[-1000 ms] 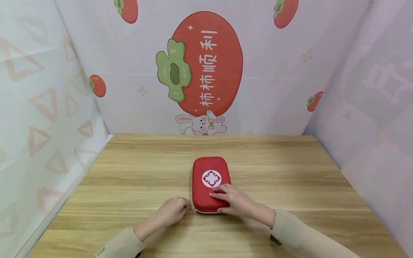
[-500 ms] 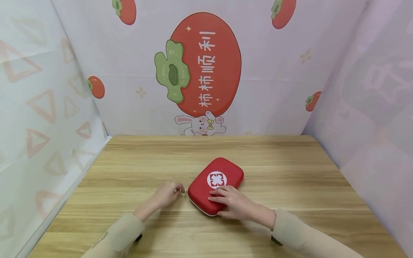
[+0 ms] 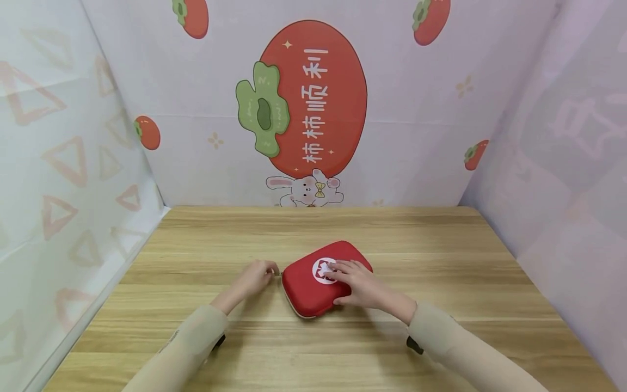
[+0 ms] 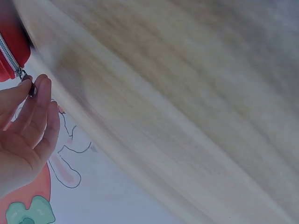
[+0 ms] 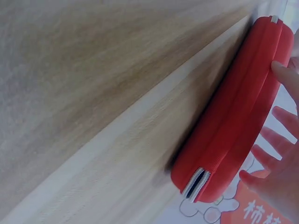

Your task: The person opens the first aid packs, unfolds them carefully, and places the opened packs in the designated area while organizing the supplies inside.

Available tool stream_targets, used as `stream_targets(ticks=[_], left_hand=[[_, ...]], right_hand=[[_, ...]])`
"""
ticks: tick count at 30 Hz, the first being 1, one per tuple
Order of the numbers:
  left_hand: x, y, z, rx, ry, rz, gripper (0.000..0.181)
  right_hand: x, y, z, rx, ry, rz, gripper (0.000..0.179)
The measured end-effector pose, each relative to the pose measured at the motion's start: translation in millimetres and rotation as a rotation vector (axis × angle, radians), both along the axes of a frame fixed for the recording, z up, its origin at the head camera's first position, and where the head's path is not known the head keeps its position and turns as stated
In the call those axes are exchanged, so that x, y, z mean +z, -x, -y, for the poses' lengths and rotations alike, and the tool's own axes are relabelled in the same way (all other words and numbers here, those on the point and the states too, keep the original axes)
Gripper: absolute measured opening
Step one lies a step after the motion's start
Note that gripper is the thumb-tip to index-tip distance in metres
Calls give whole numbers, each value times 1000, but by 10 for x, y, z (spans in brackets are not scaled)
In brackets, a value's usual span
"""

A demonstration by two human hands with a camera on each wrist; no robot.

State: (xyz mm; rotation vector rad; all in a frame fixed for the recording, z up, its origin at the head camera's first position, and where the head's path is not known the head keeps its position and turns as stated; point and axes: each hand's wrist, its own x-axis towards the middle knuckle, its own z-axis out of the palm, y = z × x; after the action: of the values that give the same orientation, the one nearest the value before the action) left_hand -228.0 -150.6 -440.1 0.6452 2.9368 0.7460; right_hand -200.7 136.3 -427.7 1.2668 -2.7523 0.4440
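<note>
A red zippered first-aid case (image 3: 307,292) with a white cross emblem lies slanted on the wooden table. My left hand (image 3: 256,276) is at its left corner. In the left wrist view, thumb and forefinger pinch the small dark zipper pull (image 4: 32,87) hanging off the silver zip. My right hand (image 3: 363,286) rests over the right part of the case, fingers spread across the top. Its thumb (image 5: 286,76) presses the near side in the right wrist view. Toward one end there, the zipper teeth (image 5: 195,184) stand parted around a dark gap.
The wooden table (image 3: 196,234) runs back to a white cloth backdrop (image 3: 416,152) printed with persimmons and a rabbit. Pale patterned cloth walls stand at both sides, the left one (image 3: 98,190) reaching along the table edge.
The case has turned clockwise from lengthwise to slanted. My left hand has moved forward and slightly left with the zipper pull. The right hand has shifted slightly forward and right.
</note>
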Motion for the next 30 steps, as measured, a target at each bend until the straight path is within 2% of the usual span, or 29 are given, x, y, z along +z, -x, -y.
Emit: stream_targets(ticks=[6,16,25,28,30], left_hand=[[3,81,-4,22,-3,-10,14],[-2,108,17,-6,-28,3,11],[-7,47,96,-100,-59,-42,9],[-5,-7,115,-129,-65,-38,10],[-2,-63,118,-154,-85,-6,10]], right_hand=[[-31,49,-18,-61,-38,74,63],[-46,37,2,-111,-54,54,62],[-63,44,15,-112,-31,59,60],[-66,44,11,-119,-32,60,60],[-68,43,12,-120,-37,57,60]])
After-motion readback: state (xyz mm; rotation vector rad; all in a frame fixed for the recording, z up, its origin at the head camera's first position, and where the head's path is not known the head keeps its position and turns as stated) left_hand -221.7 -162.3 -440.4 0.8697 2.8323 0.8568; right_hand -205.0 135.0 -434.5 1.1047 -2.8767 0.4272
